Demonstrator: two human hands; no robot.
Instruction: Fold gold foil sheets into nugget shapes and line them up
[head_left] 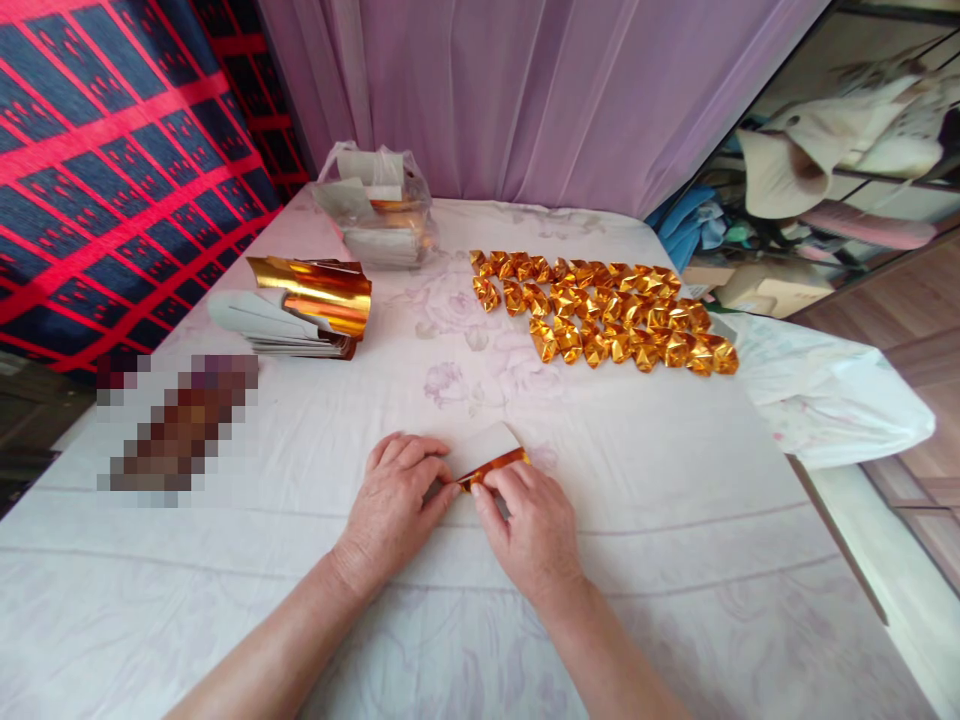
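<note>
Gold-foil paper sheet (491, 455), white side up with its gold face showing along the folded near edge, lies on the bed's pale floral sheet (637, 520) directly in front of the person, pinned under both hands. The fingers (439, 485) of the left hand (394, 510) are curled closed and pinch the left end of the fold; those of the right hand (529, 525) are likewise closed on the fold's middle, thumb and forefinger pressing the gold strip flat. To crease well at this stage, in judgement, the two pinches should hold the edges aligned while one fingertip slides along the fold, since foil keeps every stray wrinkle. Beyond the hands, to the far right, folded gold pieces (607, 310) sit in close rows, touching one another. To the far left lies a stack of unfolded gold sheets (307, 310), the top ones curling upward. Behind it, near the purple curtain (525, 90), a clear plastic bag (379, 205) holds more paper. A red-and-blue checked fabric (112, 150) hangs at left; a cluttered shelf (847, 170) stands at right.
</note>
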